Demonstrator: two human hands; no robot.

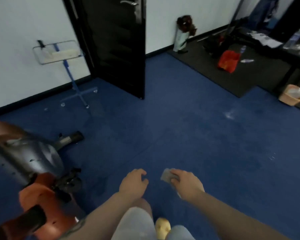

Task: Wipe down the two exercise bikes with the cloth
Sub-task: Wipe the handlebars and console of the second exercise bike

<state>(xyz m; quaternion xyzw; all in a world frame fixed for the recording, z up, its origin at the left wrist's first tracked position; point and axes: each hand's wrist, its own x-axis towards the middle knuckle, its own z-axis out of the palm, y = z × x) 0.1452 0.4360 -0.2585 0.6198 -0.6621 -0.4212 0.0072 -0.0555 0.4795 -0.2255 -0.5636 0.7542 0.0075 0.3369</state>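
Note:
An orange and grey exercise bike (29,163) stands at the lower left, its pedal (68,182) pointing toward me. My right hand (185,183) holds a small grey cloth (166,175) over the blue carpet, well right of the bike. My left hand (134,182) hangs beside it with loosely curled fingers and holds nothing. Only one bike is in view.
A black door (118,44) stands open ahead. A blue flat mop (66,63) leans on the left wall. At the right lie a dark mat (215,71), a red bag (229,61), a table and a peach bin (293,95). Blue carpet (189,135) spreads across the middle.

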